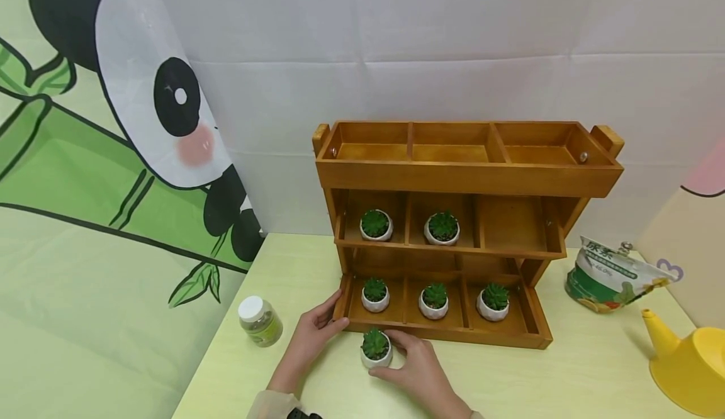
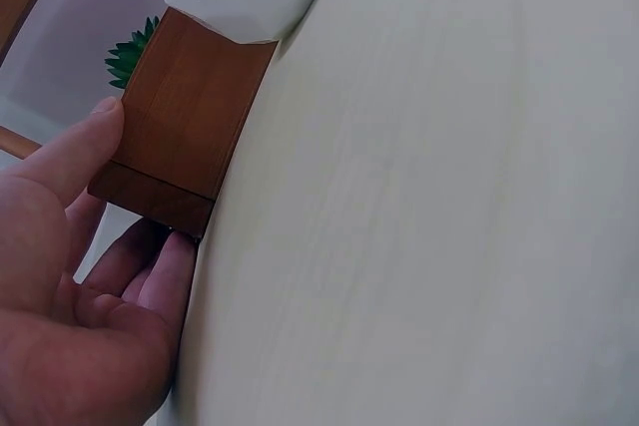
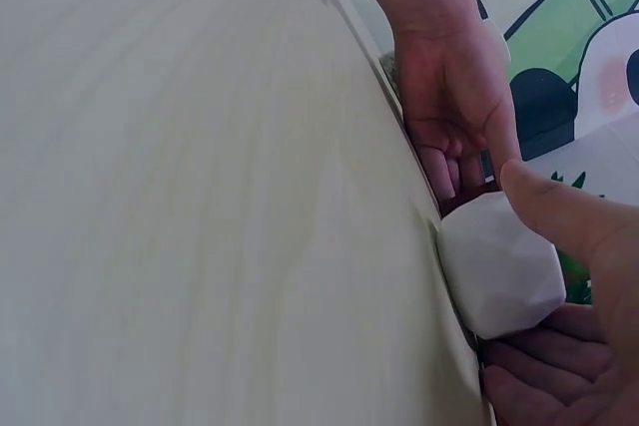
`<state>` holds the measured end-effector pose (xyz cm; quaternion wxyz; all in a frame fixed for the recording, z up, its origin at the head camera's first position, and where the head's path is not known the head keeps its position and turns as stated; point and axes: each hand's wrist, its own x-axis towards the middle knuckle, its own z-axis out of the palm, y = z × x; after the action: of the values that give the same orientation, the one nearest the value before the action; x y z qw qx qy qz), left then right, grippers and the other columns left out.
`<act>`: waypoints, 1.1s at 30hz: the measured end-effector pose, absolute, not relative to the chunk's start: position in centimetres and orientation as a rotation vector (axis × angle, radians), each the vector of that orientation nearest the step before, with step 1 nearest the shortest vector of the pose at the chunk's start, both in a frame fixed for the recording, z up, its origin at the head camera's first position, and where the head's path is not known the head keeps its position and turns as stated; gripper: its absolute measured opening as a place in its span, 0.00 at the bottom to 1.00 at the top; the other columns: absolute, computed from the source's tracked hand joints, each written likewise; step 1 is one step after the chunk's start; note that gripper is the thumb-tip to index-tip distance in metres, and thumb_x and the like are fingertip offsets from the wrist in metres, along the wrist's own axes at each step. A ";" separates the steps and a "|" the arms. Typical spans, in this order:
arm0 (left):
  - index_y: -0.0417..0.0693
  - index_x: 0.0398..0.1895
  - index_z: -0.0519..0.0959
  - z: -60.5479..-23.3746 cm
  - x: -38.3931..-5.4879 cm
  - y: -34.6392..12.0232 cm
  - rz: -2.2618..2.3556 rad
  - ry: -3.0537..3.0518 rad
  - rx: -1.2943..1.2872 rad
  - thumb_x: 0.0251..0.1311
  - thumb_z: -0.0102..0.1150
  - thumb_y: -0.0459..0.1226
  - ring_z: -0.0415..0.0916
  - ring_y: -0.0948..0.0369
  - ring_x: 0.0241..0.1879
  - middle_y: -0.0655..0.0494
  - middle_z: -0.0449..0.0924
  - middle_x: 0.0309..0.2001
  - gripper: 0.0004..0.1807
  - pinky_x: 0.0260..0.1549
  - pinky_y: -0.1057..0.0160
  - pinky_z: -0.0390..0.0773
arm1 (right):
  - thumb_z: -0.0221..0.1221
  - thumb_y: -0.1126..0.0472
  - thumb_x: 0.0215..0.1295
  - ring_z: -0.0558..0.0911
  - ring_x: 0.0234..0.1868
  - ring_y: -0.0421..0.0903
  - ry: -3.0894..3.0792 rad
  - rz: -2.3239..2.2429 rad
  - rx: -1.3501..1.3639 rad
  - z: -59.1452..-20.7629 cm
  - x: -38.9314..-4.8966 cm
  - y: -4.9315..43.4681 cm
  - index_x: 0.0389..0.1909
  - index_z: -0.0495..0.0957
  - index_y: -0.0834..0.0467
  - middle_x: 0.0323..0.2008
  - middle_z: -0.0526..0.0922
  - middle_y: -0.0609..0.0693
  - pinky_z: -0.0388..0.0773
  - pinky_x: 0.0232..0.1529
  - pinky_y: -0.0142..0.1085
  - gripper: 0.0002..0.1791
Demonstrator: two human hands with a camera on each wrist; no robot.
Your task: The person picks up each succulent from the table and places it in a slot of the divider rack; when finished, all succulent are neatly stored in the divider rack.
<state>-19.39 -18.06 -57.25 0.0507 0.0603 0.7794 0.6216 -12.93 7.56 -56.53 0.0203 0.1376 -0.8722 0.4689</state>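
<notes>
A small potted succulent point(image 1: 376, 351) in a white faceted pot stands on the table in front of the wooden plant shelf point(image 1: 470, 178). My right hand point(image 1: 418, 367) holds this pot between thumb and fingers from its right side; the right wrist view shows the white pot point(image 3: 499, 266) between them. At the shelf's lower left front corner, my left hand point(image 1: 310, 338) grips the wood. In the left wrist view its thumb lies on the top edge of the front board point(image 2: 190, 112), with the other fingers curled by the corner's end.
Three potted succulents, one a middle plant point(image 1: 433, 301), fill the bottom tier; two more, including a left one point(image 1: 376, 225), sit above. A white-capped jar point(image 1: 260, 321) stands left. Rightward are a clipped bag point(image 1: 614, 275) and a yellow watering can point(image 1: 691, 368).
</notes>
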 end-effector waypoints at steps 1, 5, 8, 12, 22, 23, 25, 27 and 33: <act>0.60 0.76 0.73 -57.3 -19.4 -18.1 1.893 2.371 0.184 0.66 0.72 0.37 0.66 0.50 0.73 0.55 0.68 0.75 0.35 0.68 0.52 0.71 | 0.81 0.39 0.47 0.86 0.54 0.51 -2.706 1.451 0.420 -56.5 -12.9 7.4 0.58 0.84 0.58 0.52 0.88 0.50 0.84 0.55 0.50 0.40; 0.60 0.76 0.72 -57.2 -19.3 -18.1 1.903 2.356 0.190 0.66 0.72 0.37 0.65 0.49 0.73 0.54 0.67 0.75 0.35 0.68 0.52 0.70 | 0.82 0.40 0.46 0.86 0.53 0.51 -2.715 1.427 0.387 -56.4 -12.8 6.9 0.57 0.84 0.59 0.52 0.88 0.50 0.83 0.55 0.50 0.40; 0.59 0.76 0.72 -57.2 -19.3 -18.1 1.911 2.351 0.202 0.66 0.71 0.37 0.65 0.49 0.74 0.53 0.67 0.76 0.35 0.68 0.52 0.70 | 0.82 0.41 0.46 0.86 0.52 0.50 -2.715 1.403 0.357 -56.5 -12.8 6.6 0.57 0.85 0.59 0.51 0.88 0.50 0.83 0.54 0.50 0.40; 0.59 0.76 0.72 -57.3 -19.4 -18.2 1.912 2.353 0.200 0.66 0.72 0.38 0.64 0.49 0.74 0.54 0.67 0.76 0.35 0.68 0.54 0.70 | 0.82 0.43 0.47 0.86 0.50 0.50 -2.707 1.372 0.329 -56.5 -12.7 6.3 0.55 0.86 0.58 0.49 0.89 0.50 0.84 0.53 0.49 0.37; 0.60 0.76 0.73 -57.4 -19.4 -18.1 1.926 2.338 0.196 0.66 0.72 0.37 0.65 0.50 0.74 0.55 0.67 0.76 0.35 0.68 0.54 0.70 | 0.82 0.46 0.48 0.87 0.50 0.48 -2.677 1.374 0.320 -56.6 -12.7 6.3 0.54 0.87 0.58 0.48 0.90 0.49 0.85 0.51 0.47 0.34; 0.59 0.76 0.73 -57.4 -19.4 -18.1 1.928 2.338 0.197 0.66 0.71 0.36 0.65 0.50 0.74 0.55 0.67 0.76 0.35 0.68 0.54 0.70 | 0.82 0.46 0.48 0.87 0.50 0.48 -2.677 1.375 0.321 -56.6 -12.7 6.3 0.54 0.87 0.58 0.48 0.90 0.48 0.85 0.51 0.47 0.34; 0.59 0.76 0.72 -57.4 -19.4 -18.1 1.932 2.334 0.202 0.66 0.71 0.36 0.64 0.49 0.74 0.54 0.67 0.76 0.35 0.68 0.54 0.70 | 0.82 0.45 0.49 0.87 0.50 0.47 -2.677 1.381 0.322 -56.6 -12.7 6.3 0.54 0.87 0.57 0.48 0.90 0.48 0.85 0.52 0.47 0.34; 0.59 0.76 0.73 -57.3 -19.4 -18.0 1.932 2.333 0.198 0.66 0.71 0.36 0.64 0.49 0.74 0.55 0.67 0.75 0.35 0.68 0.54 0.70 | 0.82 0.45 0.49 0.87 0.50 0.47 -2.678 1.386 0.323 -56.6 -12.6 6.4 0.55 0.87 0.57 0.48 0.90 0.48 0.84 0.52 0.47 0.34; 0.60 0.76 0.73 -57.2 -19.4 -18.1 1.919 2.342 0.196 0.66 0.72 0.37 0.64 0.49 0.74 0.55 0.67 0.76 0.35 0.69 0.52 0.69 | 0.81 0.46 0.50 0.86 0.51 0.48 -2.692 1.420 0.313 -56.4 -12.6 6.5 0.56 0.87 0.57 0.49 0.90 0.48 0.84 0.54 0.48 0.34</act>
<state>-19.42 -18.06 -57.20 0.0535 0.0646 0.7708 0.6316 -12.64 6.47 -56.36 0.0411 0.1022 -0.8791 0.4638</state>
